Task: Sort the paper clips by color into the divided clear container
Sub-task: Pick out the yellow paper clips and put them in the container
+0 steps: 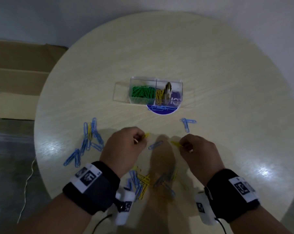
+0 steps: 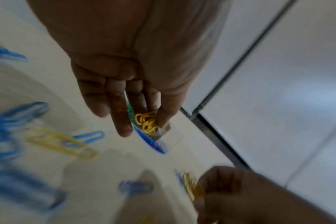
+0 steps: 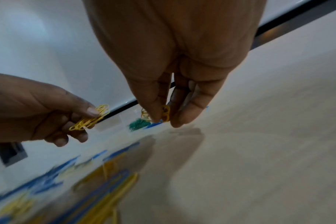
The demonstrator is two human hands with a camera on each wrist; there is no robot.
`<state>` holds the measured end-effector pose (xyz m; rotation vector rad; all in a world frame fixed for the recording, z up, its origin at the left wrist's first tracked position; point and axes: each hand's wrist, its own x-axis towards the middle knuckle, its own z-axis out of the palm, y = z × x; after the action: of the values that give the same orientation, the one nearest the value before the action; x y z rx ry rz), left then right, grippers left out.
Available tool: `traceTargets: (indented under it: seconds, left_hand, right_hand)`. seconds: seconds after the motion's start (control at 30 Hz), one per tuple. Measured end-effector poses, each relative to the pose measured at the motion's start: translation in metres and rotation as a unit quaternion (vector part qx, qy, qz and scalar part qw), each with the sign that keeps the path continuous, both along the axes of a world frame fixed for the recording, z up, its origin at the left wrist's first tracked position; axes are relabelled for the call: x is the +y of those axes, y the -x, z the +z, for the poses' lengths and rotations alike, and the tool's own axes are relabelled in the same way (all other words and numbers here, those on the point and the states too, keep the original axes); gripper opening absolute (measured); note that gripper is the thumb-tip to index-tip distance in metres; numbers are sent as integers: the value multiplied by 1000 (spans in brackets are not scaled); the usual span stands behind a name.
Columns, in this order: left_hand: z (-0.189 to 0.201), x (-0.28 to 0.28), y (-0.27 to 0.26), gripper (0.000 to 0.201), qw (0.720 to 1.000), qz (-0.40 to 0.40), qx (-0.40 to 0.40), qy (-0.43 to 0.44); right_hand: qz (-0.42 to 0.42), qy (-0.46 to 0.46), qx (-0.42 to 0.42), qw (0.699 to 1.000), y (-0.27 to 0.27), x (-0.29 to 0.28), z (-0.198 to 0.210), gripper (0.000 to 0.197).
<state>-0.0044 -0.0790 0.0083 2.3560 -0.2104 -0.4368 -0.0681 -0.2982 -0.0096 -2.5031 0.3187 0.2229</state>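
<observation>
Left hand: pinches yellow wire paper clips | right hand: pinches yellow clip | clear divided plastic container: green, yellow clips inside

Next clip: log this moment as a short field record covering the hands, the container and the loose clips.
left hand: holds several yellow clips
right hand: pinches yellow clips
container: clear, divided, mid-table
left compartment: green clips
right compartment: yellow clips, plus a dark item that cannot be identified
loose clips: blue clips left of the hands, a blue pair on the right, one blue clip between the hands, a mixed blue and yellow pile near the wrists
table: round, pale
</observation>
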Motion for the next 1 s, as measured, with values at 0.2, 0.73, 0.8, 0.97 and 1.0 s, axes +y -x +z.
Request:
traceTargets:
  seconds: [0.2, 0.73, 0.8, 0.97, 1.0]
  left_hand:
    - [26, -42, -75, 15, 990, 99, -58, 82]
    - [20, -31, -86, 22, 987, 107, -87, 80]
    - [22, -17, -72, 23, 987, 109, -77, 85]
    - [11, 33, -20, 17, 996, 36, -75, 29]
    - [6, 42, -6, 17, 997, -2, -74, 6]
  right_hand:
    - [-93, -75, -67, 991, -20, -14, 17, 19]
    - [-122, -140, -71, 980, -128, 8, 44, 8]
    - [-97, -123, -62, 986, -132, 10, 46, 14]
    - [-112, -66, -122, 984, -82, -5, 40, 12]
    - [-92, -50, -124, 987, -63, -5, 36, 10]
